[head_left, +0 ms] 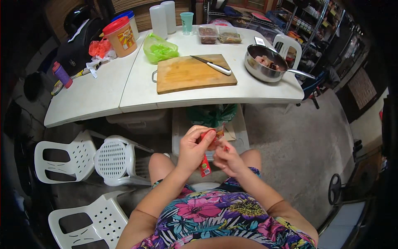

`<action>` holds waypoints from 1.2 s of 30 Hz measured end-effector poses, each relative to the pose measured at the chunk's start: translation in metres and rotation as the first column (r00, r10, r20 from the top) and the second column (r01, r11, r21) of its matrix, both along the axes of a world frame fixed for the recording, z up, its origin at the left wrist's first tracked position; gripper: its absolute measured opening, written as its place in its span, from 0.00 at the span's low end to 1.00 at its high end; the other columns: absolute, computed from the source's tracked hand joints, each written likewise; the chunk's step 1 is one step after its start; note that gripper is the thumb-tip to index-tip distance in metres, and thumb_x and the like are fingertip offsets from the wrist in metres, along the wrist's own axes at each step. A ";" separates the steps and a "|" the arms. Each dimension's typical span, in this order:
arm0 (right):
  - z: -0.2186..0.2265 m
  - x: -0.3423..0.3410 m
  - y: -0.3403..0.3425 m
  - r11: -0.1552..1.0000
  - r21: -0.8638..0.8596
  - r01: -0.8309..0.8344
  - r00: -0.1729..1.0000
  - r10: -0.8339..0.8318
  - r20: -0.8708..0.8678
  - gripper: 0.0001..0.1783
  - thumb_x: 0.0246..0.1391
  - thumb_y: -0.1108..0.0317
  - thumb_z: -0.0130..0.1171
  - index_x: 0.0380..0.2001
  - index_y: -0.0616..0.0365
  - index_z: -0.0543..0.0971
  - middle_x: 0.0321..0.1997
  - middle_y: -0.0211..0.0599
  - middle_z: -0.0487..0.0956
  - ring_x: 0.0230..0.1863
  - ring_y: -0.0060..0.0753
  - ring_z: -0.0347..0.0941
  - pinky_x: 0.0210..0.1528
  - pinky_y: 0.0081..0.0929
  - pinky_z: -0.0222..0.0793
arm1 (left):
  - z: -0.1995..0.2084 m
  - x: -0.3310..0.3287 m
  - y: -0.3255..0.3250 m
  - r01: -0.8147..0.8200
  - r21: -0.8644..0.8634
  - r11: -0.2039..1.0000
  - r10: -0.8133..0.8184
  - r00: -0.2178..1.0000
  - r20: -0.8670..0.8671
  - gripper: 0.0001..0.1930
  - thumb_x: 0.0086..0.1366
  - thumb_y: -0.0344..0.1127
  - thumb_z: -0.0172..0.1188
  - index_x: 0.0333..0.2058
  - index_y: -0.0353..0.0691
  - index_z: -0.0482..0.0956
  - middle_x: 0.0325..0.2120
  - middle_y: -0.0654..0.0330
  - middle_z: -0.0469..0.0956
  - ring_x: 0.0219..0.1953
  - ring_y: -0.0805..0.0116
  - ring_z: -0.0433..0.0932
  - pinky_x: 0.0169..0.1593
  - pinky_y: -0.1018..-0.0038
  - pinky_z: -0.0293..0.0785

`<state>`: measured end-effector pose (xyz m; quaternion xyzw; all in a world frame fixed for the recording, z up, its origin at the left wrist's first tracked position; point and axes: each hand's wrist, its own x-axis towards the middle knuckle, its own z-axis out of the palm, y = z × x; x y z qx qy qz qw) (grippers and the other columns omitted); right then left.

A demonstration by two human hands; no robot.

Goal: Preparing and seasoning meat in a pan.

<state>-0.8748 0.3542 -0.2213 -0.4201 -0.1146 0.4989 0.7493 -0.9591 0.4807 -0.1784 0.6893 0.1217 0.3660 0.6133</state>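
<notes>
Over my lap, my left hand point(191, 148) is closed round a red sachet point(205, 167), whose lower end hangs below the fingers. Close beside it, my right hand point(230, 161) is pinched, with a small red scrap point(226, 149) showing at its fingertips. Whether that scrap is torn off the sachet I cannot tell. Up on the white table point(145, 97) lies a wooden cutting board point(182, 76), bearing a white-handled knife point(218, 68). To its right stands a steel pan point(265, 72) with pieces of raw meat point(267, 62) in it.
A green plastic bag point(161, 49) sits behind the board. Farther back are two clear food boxes point(208, 35), a green cup point(187, 23) and a red-lidded tub point(121, 38). Below the table's edge is a dark green bag point(211, 115). White plastic chairs point(103, 216) stand at left.
</notes>
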 end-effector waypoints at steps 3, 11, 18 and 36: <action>0.004 -0.006 0.007 0.983 0.181 -0.005 0.991 0.029 -0.133 0.06 0.58 0.66 0.56 0.37 0.50 0.70 0.23 0.22 0.67 0.14 0.13 0.52 0.16 0.12 0.49 | -0.007 0.013 -0.005 0.027 -0.008 1.000 -0.027 1.000 -0.004 0.07 0.59 0.30 0.62 0.35 0.34 0.81 0.32 0.59 0.76 0.35 0.72 0.74 0.40 0.78 0.70; 0.038 0.094 0.010 0.926 0.169 0.338 0.931 -0.355 0.081 0.09 0.59 0.58 0.54 0.36 0.49 0.71 0.18 0.18 0.66 0.10 0.11 0.49 0.11 0.15 0.43 | -0.004 0.013 0.001 0.044 -0.026 0.999 -0.048 0.988 -0.146 0.19 0.57 0.32 0.64 0.48 0.37 0.77 0.45 0.61 0.76 0.23 0.84 0.64 0.28 0.85 0.64; 0.125 0.319 -0.016 0.711 0.127 0.692 0.499 -0.598 0.628 0.11 0.53 0.58 0.62 0.30 0.52 0.74 0.14 0.17 0.63 0.09 0.12 0.51 0.11 0.15 0.43 | -0.112 -0.050 0.063 -0.183 0.068 0.981 0.190 0.816 -0.546 0.13 0.59 0.39 0.61 0.39 0.38 0.81 0.32 0.58 0.80 0.31 0.72 0.75 0.36 0.77 0.70; 0.182 0.407 0.030 0.361 -0.212 0.908 -0.008 0.520 0.854 0.18 0.44 0.49 0.62 0.29 0.52 0.83 0.32 0.43 0.81 0.37 0.44 0.78 0.40 0.38 0.71 | -0.240 -0.094 0.084 -0.382 0.264 0.885 0.465 0.742 -0.483 0.10 0.59 0.35 0.61 0.29 0.32 0.79 0.18 0.60 0.76 0.22 0.75 0.72 0.27 0.77 0.68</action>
